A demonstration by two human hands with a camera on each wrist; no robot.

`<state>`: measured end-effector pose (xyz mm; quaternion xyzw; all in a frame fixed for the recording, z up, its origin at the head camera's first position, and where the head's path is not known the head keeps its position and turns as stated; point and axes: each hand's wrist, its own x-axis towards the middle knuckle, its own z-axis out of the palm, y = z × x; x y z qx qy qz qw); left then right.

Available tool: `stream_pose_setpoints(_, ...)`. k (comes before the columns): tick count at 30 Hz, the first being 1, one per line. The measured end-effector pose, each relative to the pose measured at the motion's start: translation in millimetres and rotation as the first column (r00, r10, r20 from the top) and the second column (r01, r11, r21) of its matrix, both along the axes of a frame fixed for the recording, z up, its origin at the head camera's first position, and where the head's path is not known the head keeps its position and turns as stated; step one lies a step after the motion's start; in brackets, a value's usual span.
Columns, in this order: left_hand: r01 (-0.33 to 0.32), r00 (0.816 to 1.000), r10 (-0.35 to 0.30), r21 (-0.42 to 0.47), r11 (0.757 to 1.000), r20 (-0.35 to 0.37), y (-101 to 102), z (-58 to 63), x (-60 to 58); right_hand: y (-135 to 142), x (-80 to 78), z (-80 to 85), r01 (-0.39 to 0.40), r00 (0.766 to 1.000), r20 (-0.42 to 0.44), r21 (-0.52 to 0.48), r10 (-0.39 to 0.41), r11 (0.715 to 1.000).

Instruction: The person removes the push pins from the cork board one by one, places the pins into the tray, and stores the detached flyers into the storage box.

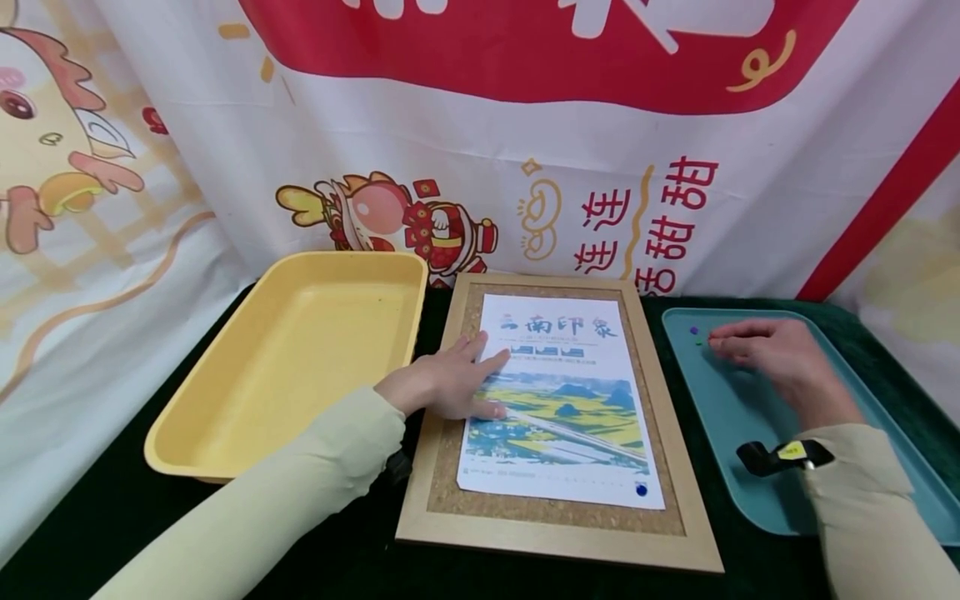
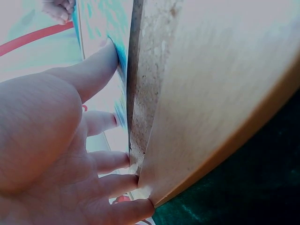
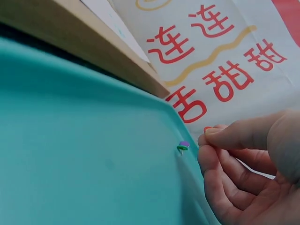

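A printed poster [image 1: 555, 417] with a landscape picture lies on a wood-framed cork board [image 1: 442, 483]. Spread across the poster's left edge and the frame is my left hand [image 1: 453, 379], its straight fingers touching them. One round blue thumbtack [image 1: 641, 490] sits at the poster's lower right corner. Over the teal tray [image 1: 720, 417], my right hand [image 1: 780, 358] pinches a small red thumbtack [image 3: 207, 128] between thumb and forefinger; most of it is hidden. A purple thumbtack [image 3: 184, 143] and a green thumbtack [image 3: 182, 148] lie in the tray near those fingers.
Left of the board stands a yellow plastic tub [image 1: 315, 333]. Dark green cloth [image 1: 337, 550] covers the table. A printed white banner [image 1: 465, 133] hangs behind it. A black strap with a yellow label [image 1: 791, 452] is on the right wrist.
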<state>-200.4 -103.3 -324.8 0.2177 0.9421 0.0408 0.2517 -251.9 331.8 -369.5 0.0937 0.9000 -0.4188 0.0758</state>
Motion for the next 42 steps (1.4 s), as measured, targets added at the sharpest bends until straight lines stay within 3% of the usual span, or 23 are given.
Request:
stream_pose_setpoints(13, 0.017, 1.0, -0.017, -0.003, 1.0, -0.012, 1.7, 1.4, -4.0, 8.5, 0.2, 0.8, -0.007, 1.0, 0.017, 0.044, 0.006, 0.999)
stream_pose_setpoints(42, 0.0, 1.0, 0.0, 0.018, 1.0, 0.011, -0.8, 2.5, 1.5, 1.8, 1.4, -3.2, -0.058, 0.995, 0.087, 0.086, 0.051, 0.995)
